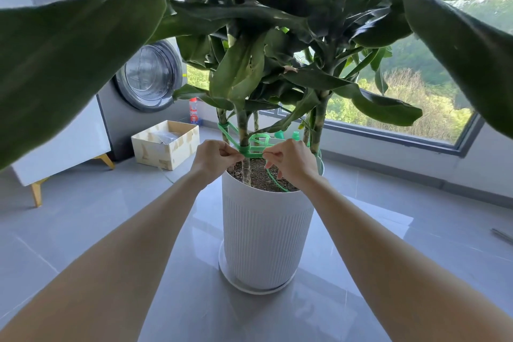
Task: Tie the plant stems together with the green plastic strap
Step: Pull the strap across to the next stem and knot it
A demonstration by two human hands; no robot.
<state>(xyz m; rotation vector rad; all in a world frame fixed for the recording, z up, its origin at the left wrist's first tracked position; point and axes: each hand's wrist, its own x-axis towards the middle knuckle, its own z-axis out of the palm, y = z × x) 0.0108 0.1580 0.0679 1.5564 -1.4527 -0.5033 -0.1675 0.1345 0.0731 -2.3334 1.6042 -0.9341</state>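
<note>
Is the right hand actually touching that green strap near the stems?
Touching. The head view shows the right hand pinching the green strap between its fingertips, with no gap between them.

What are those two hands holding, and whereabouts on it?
The green plastic strap. The left hand pinches it beside the front stem; the right hand pinches it slightly farther right.

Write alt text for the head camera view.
A left hand and a right hand pinch a green plastic strap looped around the plant stems in a ribbed white pot. A washing machine and a cardboard box stand behind.
</note>
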